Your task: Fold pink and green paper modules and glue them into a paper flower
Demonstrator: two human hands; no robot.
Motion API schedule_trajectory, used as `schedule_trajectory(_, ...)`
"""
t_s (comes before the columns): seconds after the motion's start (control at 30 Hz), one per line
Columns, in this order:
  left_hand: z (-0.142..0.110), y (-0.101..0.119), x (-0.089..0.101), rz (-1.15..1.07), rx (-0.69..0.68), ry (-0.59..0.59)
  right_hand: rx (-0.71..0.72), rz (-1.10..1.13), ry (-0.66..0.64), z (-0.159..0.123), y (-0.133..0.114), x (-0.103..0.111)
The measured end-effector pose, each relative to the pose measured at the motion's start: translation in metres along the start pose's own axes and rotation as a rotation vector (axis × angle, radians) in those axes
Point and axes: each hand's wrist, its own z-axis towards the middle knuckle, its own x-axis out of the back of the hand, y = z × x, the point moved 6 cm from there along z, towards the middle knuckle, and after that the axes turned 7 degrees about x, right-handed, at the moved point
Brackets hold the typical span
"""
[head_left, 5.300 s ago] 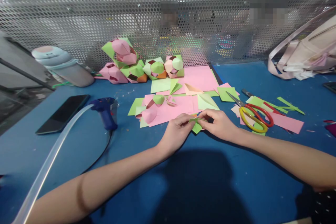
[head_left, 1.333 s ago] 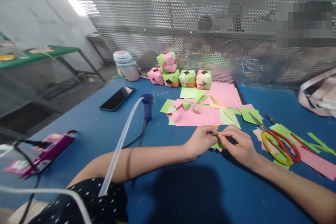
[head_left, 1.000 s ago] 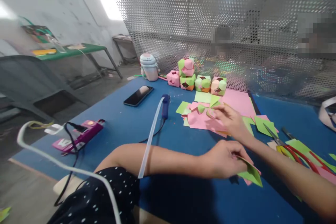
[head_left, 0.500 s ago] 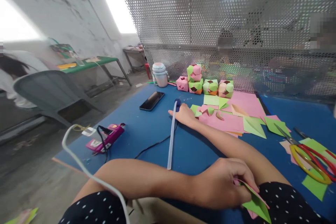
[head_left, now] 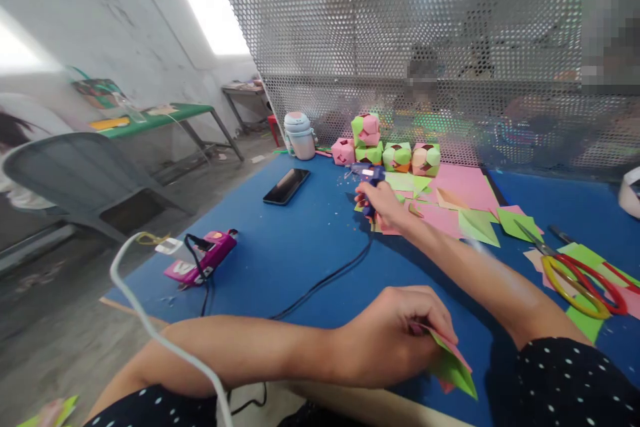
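My right hand (head_left: 383, 203) is closed around a dark blue glue gun (head_left: 371, 177), whose nozzle points left over the table. Its black cord (head_left: 325, 283) runs back toward me. A blurred, pale streak, perhaps the glue stick, crosses my right forearm. Near the table's front edge, my left hand (head_left: 400, 340) pinches a folded green and pink paper piece (head_left: 453, 367). Just beyond the gun, several folded paper cubes (head_left: 397, 157) in pink and green stand in a row, one stacked on another. Some folded paper beside my right hand is partly hidden by it.
Pink sheets (head_left: 467, 187) and green pieces lie to the right, near scissors (head_left: 575, 280) with red and yellow handles. A phone (head_left: 287, 187), a purple power strip (head_left: 203, 259) and a light blue bottle (head_left: 300, 136) stand left. A perforated metal screen (head_left: 350, 27) edges the table's back.
My right hand has brought the glue gun up and rightward, turning it so the long white stick no longer lies across the table. My left hand moved slightly left, still holding the folded paper.
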Motion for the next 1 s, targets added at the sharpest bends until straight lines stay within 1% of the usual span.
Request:
schedule_trajectory(0.07, -0.005, 0.0, 0.002, -0.011, 0.059, -0.028, -0.008, 0.083, -0.002, -0.015, -0.003, 0.028)
schedule_trajectory(0.13, -0.005, -0.001, 0.01, -0.063, 0.107, 0.005, -0.009, 0.139, 0.003, -0.037, -0.004, 0.059)
schedule_trajectory(0.2, -0.001, -0.006, 0.026, -0.155, 0.164, 0.13, -0.017, 0.162, 0.018, -0.064, -0.004, 0.088)
schedule_trajectory(0.27, 0.007, -0.011, 0.047, -0.169, 0.194, 0.298, -0.04, 0.138, 0.028, -0.095, -0.004, 0.111)
schedule_trajectory(0.33, 0.018, -0.019, 0.067, -0.199, 0.195, 0.45, -0.051, -0.01, -0.022, -0.126, -0.007, 0.123)
schedule_trajectory(0.37, 0.024, -0.025, 0.073, -0.23, 0.21, 0.484, -0.049, -0.077, -0.041, -0.141, -0.009, 0.126)
schedule_trajectory(0.43, 0.037, -0.037, 0.081, -0.276, 0.234, 0.519, -0.055, -0.174, -0.03, -0.165, -0.015, 0.13)
schedule_trajectory(0.5, 0.048, -0.048, 0.082, -0.298, 0.253, 0.494, -0.056, -0.243, 0.027, -0.183, -0.02, 0.134)
schedule_trajectory(0.57, 0.057, -0.056, 0.08, -0.301, 0.253, 0.473, -0.017, -0.337, 0.068, -0.196, -0.026, 0.134)
schedule_trajectory(0.6, 0.06, -0.059, 0.079, -0.298, 0.251, 0.471, 0.014, -0.394, 0.067, -0.201, -0.029, 0.133)
schedule_trajectory(0.7, 0.066, -0.066, 0.077, -0.281, 0.257, 0.481, 0.109, -0.525, 0.026, -0.207, -0.033, 0.126)
schedule_trajectory(0.77, 0.068, -0.071, 0.074, -0.266, 0.275, 0.487, 0.13, -0.531, 0.077, -0.207, -0.031, 0.125)
schedule_trajectory(0.9, 0.072, -0.079, 0.063, -0.285, 0.289, 0.463, 0.041, -0.397, 0.258, -0.2, -0.014, 0.127)
schedule_trajectory(1.0, 0.075, -0.083, 0.048, -0.346, 0.274, 0.425, -0.011, -0.281, 0.295, -0.194, -0.003, 0.125)
